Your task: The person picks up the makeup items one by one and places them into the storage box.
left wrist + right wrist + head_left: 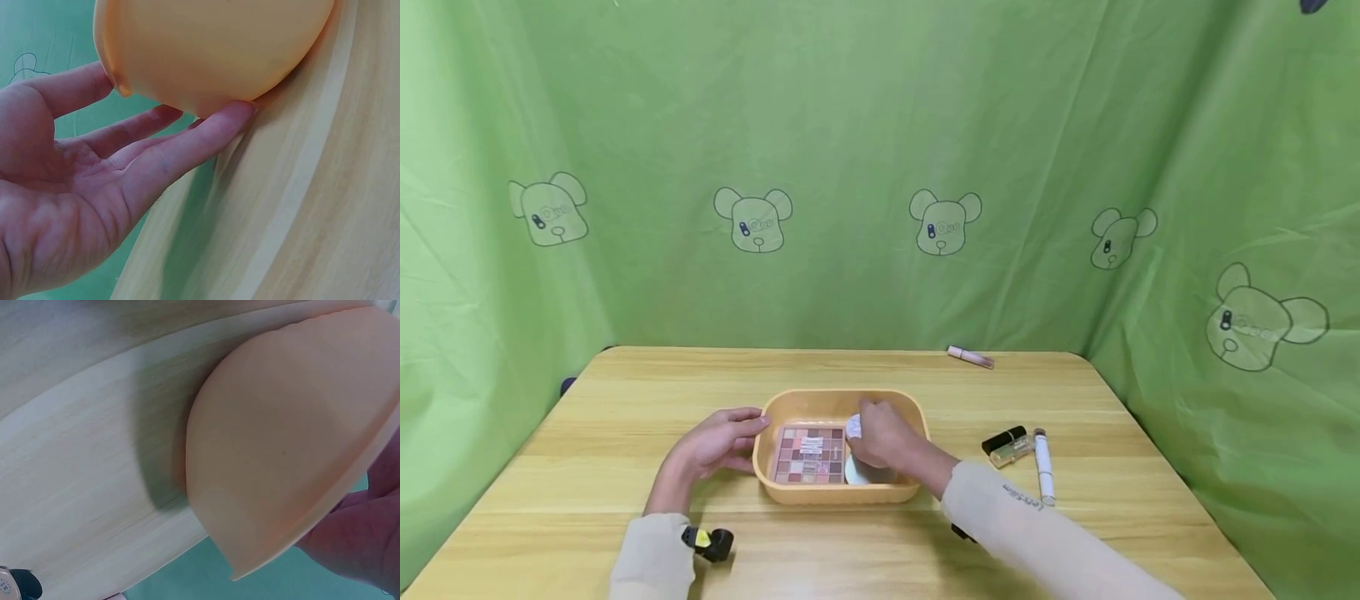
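A yellow plastic basket stands on the table. Inside at left lies an eyeshadow palette with many small coloured squares. My left hand is at the basket's left end, its fairly straight fingers touching the rim and outer wall. Reaching over the right side, my right hand has curled fingers at a small white round case with line markings, which it appears to pinch. Beneath that hand is another pale round disc, partly covered. In the right wrist view the basket wall hides the fingers.
Right of the basket lie a black tube, a clear yellowish tube and a white pen-like tube. A pink lip gloss tube lies near the table's back edge. Green curtains surround the table.
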The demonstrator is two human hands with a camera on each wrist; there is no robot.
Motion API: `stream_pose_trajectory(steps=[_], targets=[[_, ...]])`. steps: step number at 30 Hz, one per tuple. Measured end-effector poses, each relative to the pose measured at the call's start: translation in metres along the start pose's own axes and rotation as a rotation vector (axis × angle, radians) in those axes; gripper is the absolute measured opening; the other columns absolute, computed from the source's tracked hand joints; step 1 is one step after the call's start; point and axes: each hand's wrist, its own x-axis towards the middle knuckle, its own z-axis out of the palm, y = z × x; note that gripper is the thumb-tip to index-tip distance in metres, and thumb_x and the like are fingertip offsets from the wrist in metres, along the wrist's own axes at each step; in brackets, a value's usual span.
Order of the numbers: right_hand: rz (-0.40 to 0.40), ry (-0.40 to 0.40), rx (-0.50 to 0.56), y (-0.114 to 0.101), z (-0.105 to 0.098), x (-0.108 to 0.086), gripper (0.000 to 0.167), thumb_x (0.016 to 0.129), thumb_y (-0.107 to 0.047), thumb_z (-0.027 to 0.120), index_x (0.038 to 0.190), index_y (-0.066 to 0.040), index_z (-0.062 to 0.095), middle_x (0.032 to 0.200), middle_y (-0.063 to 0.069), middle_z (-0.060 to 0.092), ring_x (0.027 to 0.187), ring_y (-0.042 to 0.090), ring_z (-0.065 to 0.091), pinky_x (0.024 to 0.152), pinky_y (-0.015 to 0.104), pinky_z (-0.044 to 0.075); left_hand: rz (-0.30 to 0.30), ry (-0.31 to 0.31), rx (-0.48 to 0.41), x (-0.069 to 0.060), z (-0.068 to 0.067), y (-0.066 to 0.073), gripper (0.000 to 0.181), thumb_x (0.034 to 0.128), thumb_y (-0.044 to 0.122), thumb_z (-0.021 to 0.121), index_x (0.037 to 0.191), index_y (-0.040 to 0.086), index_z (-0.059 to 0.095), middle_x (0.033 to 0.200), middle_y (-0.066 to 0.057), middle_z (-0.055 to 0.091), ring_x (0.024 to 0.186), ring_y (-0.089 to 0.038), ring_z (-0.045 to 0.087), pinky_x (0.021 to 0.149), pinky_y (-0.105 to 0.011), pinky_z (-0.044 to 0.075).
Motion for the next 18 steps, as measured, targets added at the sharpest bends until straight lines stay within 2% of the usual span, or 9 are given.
stream_pose_trajectory(steps=[5,9,12,18], targets=[[0.018,-0.021,-0.008,0.000,-0.004,0.000,0.041,0.091,-0.025,0.073,0.118,0.002,0.059,0.090,0.013,0.063,0.076,0.020,0.060,0.062,0.027,0.058,0.004,-0.003,0.002,0.000,0.001,0.000,0.071,0.1056,0.025,0.053,0.154,-0.014,0.020,0.148,-0.039,0.041,0.130,-0.047,0.055,0.091,-0.051,0.062],[0.014,-0.023,-0.015,0.002,-0.010,0.001,0.036,0.092,-0.027,0.071,0.112,0.001,0.061,0.083,0.010,0.060,0.070,0.019,0.057,0.056,0.026,0.055,0.003,-0.002,-0.001,0.001,0.000,-0.001,0.071,0.1054,0.026,0.054,0.154,-0.014,0.020,0.148,-0.039,0.041,0.129,-0.046,0.056,0.091,-0.050,0.062],[-0.007,0.017,0.022,0.003,-0.018,0.003,0.030,0.093,-0.023,0.069,0.109,0.002,0.063,0.085,0.010,0.063,0.069,0.018,0.058,0.054,0.025,0.054,0.002,0.001,-0.003,0.001,-0.001,-0.003,0.071,0.1050,0.026,0.054,0.154,-0.014,0.021,0.148,-0.039,0.041,0.129,-0.046,0.056,0.092,-0.050,0.062],[-0.033,0.160,0.135,0.013,-0.040,0.012,0.020,0.095,-0.012,0.061,0.109,0.002,0.065,0.091,0.013,0.067,0.068,0.019,0.060,0.052,0.024,0.054,-0.002,0.017,-0.005,0.002,-0.002,-0.003,0.070,0.1050,0.025,0.054,0.154,-0.013,0.022,0.148,-0.038,0.042,0.130,-0.046,0.055,0.092,-0.050,0.062]])
